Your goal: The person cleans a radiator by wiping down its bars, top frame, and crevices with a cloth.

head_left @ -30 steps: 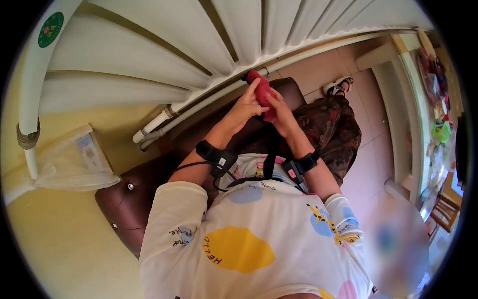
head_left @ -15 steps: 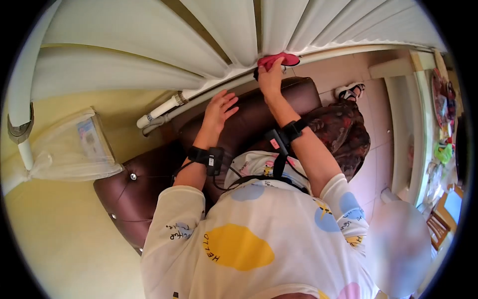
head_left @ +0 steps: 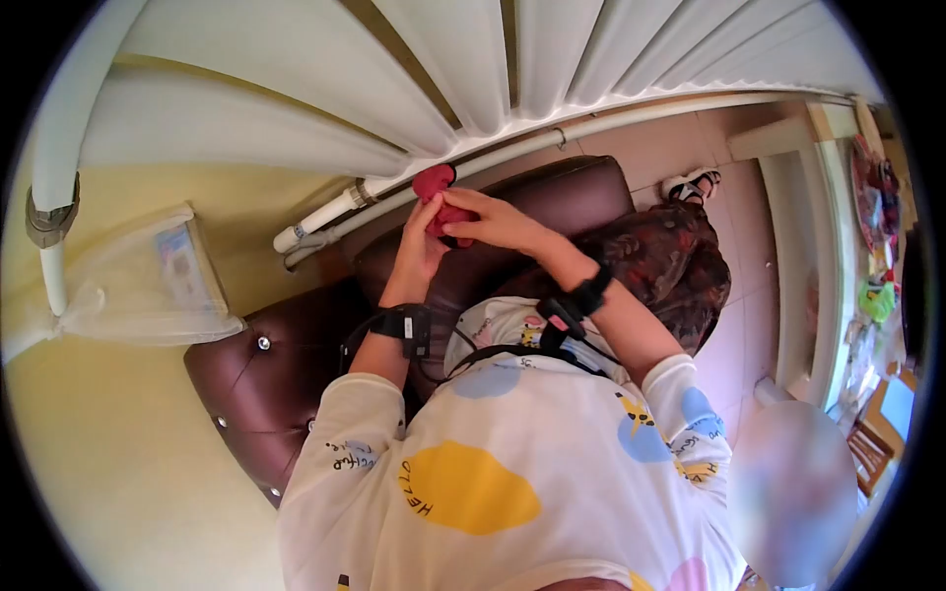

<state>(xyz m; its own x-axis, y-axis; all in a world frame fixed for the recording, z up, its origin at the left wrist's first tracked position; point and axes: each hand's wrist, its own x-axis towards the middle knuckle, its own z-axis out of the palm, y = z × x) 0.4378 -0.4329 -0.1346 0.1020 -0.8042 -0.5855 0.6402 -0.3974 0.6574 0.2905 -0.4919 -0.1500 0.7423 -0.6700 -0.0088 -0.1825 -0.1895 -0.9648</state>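
Both hands are now together on one thing. Your left hand [head_left: 422, 248], free a moment ago, grips the lower edge of the red cloth [head_left: 432, 183]; your right hand [head_left: 505, 226] has brought it leftward, above the brown seat [head_left: 595, 183], so it now has a two-handed hold.

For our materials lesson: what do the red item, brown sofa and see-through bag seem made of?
The red item: probably soft matte fabric, as it bunches; fibre unclear.
The brown sofa: leather or imitation, smooth, given its sheen and buttoned creases.
The see-through bag: likely thin plastic, glossy and wrinkled.
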